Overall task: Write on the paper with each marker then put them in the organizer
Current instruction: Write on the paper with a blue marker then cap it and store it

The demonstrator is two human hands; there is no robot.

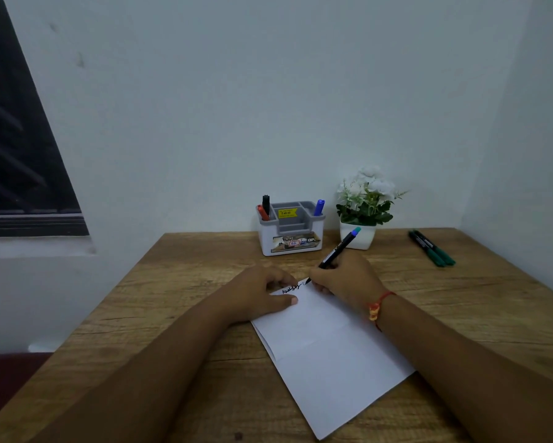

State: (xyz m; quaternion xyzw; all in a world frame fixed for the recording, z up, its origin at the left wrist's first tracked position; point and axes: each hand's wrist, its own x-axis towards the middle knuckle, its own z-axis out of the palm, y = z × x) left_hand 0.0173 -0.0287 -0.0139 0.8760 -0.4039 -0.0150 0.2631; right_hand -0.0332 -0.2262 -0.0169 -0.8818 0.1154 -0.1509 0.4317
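While you've got that black-barrelled marker with the teal end point(337, 249) on the page, here's my read on where you're at. Three look done: a red marker point(263, 213) and a black marker point(266, 203) stand in the 9 o'clock slot of the white and grey plastic organizer point(291, 241), and a blue marker point(318, 207) stands at its 3 o'clock side. The one in hand is mid-scribble, with a short line of dark writing at the top edge of the white folded sheet of paper point(326, 353). The two green markers point(431, 249) lying side by side on the wooden counter point(173, 298), out at 2 o'clock from the paper, look untouched, so I'd guess you're a bit past halfway.

Your right grip point(345, 278) is curled tight round the lower barrel, pen-style. Your left grip point(262, 292) lies flat-ish, thumb pressing the paper's top corner at 10 o'clock, holding nothing.

The marker's long axis runs diagonally: tip down on the paper pointing roughly 7 o'clock, teal tail tilted up toward 1 o'clock, right in front of the white potted flowers point(363, 203).
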